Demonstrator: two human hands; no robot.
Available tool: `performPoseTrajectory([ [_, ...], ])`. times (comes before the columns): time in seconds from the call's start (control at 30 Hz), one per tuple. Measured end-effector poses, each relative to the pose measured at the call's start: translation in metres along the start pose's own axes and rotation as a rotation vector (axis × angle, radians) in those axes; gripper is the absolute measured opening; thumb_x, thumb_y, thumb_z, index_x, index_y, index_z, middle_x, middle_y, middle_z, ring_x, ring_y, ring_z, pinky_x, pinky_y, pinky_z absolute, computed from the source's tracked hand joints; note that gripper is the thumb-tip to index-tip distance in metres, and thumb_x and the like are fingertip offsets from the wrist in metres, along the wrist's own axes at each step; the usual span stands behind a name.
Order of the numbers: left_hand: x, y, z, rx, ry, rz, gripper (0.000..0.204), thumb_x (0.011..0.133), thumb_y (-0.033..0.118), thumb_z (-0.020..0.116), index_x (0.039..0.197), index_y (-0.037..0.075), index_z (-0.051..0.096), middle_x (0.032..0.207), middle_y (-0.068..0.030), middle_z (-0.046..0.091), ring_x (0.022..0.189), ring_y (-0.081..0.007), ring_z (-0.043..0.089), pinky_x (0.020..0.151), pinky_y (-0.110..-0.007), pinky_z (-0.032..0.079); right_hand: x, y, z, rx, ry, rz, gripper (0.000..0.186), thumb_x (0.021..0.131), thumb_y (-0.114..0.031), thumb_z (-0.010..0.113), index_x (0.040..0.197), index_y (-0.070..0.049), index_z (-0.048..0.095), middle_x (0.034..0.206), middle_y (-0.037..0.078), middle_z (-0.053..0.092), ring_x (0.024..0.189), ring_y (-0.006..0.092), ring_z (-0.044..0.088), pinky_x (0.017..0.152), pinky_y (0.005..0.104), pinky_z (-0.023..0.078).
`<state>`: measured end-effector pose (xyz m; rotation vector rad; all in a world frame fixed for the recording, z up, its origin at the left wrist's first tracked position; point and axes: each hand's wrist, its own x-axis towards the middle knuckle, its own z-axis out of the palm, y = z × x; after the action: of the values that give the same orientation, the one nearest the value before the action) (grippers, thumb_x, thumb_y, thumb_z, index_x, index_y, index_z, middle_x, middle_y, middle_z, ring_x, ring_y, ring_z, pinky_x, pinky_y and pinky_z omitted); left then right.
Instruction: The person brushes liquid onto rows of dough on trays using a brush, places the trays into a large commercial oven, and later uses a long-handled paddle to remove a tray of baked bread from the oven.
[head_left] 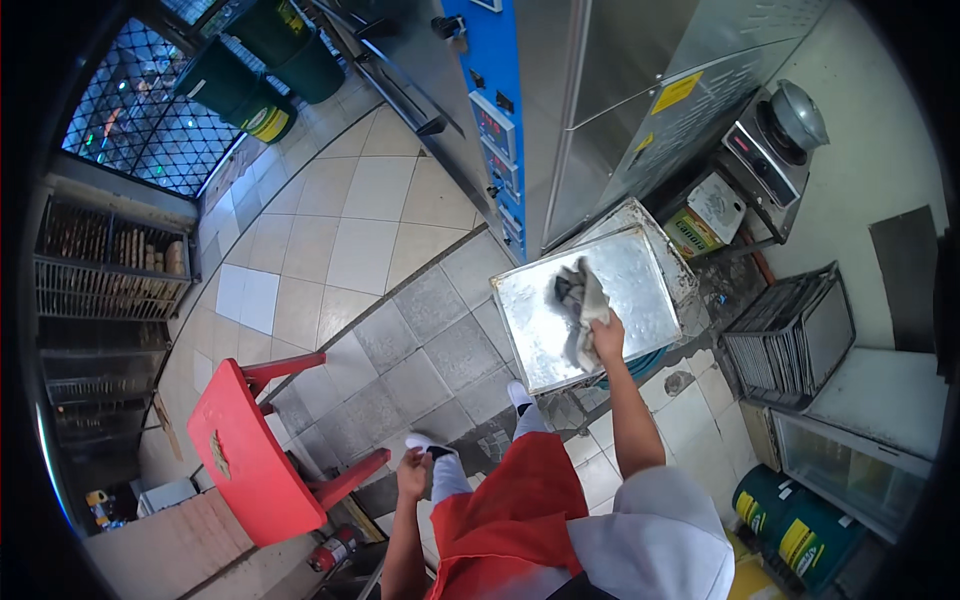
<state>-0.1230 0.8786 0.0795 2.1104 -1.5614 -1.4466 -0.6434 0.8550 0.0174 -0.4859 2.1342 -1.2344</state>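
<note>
My right hand (607, 338) grips a crumpled grey cloth (583, 296) and presses it on a square metal baking tray (640, 270) that lies in front of me. The cloth lies over the middle of the tray. Another tray (668, 248) shows beneath it at the right edge. My left hand (411, 473) hangs low beside my red apron, fingers curled, with nothing visible in it. My white shoes stand on the grey floor tiles just below the tray.
A red plastic chair (250, 450) stands at my left. A tall steel oven with a blue control strip (497, 110) rises ahead. Stacked dark trays (790, 335) sit at the right, green drums (790, 520) lower right, green bins (260, 70) at top left.
</note>
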Motion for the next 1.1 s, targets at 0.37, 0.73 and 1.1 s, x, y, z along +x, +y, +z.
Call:
performPoseTrajectory([
  [0.37, 0.047, 0.201, 0.113, -0.537, -0.772, -0.103, 0.065, 0.093, 0.055, 0.037, 0.14, 0.01, 0.032, 0.135, -0.0134, 0.045, 0.117, -0.0261, 0.05, 0.096, -0.039, 0.042, -0.203, -0.106, 0.017, 0.231, -0.655, 0.198, 0.034, 0.093, -0.027, 0.052, 0.112, 0.0, 0.057, 0.104, 0.008, 0.063, 0.093, 0.0184, 0.058, 0.086, 0.03, 0.043],
  [0.73, 0.118, 0.083, -0.183, -1.617, -0.549, 0.063, 0.059, 0.095, 0.052, 0.031, 0.131, 0.007, 0.045, 0.126, -0.0108, 0.053, 0.112, -0.0259, 0.054, 0.099, -0.043, 0.041, -0.23, -0.214, 0.26, 0.665, -0.968, 0.341, 0.034, 0.086, -0.019, 0.057, 0.115, -0.003, 0.052, 0.104, 0.01, 0.062, 0.094, 0.0237, 0.062, 0.083, 0.0386, 0.051],
  [1.1, 0.004, -0.243, -0.543, 0.153, 1.138, -0.319, 0.064, 0.091, 0.051, 0.042, 0.124, -0.004, 0.044, 0.117, -0.0291, 0.05, 0.106, -0.0408, 0.051, 0.09, -0.045, 0.04, -0.301, -0.318, 0.542, 0.734, -1.708, 0.585, 0.061, 0.09, -0.039, 0.046, 0.135, 0.001, 0.035, 0.133, 0.021, 0.045, 0.118, 0.031, 0.049, 0.098, 0.0391, 0.043],
])
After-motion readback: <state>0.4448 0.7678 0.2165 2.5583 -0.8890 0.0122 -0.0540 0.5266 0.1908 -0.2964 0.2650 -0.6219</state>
